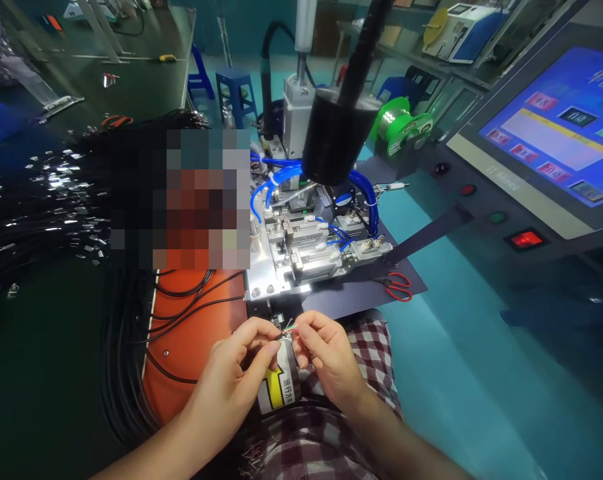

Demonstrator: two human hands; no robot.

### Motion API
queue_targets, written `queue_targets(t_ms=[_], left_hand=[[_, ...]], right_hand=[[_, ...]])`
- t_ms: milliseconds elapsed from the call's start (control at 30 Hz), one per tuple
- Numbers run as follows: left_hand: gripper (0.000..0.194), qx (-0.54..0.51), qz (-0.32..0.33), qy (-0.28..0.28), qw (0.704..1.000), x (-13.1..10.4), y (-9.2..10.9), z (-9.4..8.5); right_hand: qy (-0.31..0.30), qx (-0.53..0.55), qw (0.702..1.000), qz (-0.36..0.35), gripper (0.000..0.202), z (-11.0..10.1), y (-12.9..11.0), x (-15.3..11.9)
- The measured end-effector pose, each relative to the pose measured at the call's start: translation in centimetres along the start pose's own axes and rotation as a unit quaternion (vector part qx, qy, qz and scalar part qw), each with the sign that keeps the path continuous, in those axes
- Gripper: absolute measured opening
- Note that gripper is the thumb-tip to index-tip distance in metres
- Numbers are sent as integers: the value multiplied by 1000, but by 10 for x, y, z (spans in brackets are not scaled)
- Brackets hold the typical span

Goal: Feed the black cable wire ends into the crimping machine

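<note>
My left hand (236, 367) is closed, thumb and forefinger together near the end of a thin black cable. Short coloured wires (290, 329), with red and green among them, stick out of that end. My right hand (328, 350) pinches these wires from the other side, its fingertips almost touching those of the left. Both hands are above my lap, in front of a metal machine (316, 257) with blue air tubes. Below the fingers is a white label with a yellow arrow (275, 388). The cable's run behind my left fingers is hidden.
Black cables (126, 347) lie in a large bundle at left, several crossing an orange surface (201, 347). Red-handled scissors (398, 287) rest on the machine's dark plate. A green wire spool (401, 127) stands behind; a touch screen (561, 133) is at right.
</note>
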State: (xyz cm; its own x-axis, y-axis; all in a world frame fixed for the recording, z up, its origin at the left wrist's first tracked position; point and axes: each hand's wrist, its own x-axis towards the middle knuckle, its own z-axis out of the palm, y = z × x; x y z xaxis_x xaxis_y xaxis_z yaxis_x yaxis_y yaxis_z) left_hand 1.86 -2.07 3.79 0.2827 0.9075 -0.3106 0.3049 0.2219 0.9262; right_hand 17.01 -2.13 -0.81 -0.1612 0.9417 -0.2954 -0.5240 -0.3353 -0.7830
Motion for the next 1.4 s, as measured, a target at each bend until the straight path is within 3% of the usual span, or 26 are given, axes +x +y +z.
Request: queue_targets(t_ms=[367, 600, 900, 1400], left_hand=[[12, 9, 11, 10, 1000, 1, -2, -1], [11, -10, 5, 7, 1000, 0, -3, 1], [13, 12, -3, 12, 1000, 0, -4, 0], [15, 24, 3, 15, 1000, 0, -6, 0]], right_hand=[[-13, -4, 1000, -7, 19, -1, 1, 1], [27, -8, 1000, -9, 20, 4, 7, -1], [7, 61, 998, 31, 22, 3, -2, -1], [-4, 32, 999, 25, 16, 2, -4, 1]])
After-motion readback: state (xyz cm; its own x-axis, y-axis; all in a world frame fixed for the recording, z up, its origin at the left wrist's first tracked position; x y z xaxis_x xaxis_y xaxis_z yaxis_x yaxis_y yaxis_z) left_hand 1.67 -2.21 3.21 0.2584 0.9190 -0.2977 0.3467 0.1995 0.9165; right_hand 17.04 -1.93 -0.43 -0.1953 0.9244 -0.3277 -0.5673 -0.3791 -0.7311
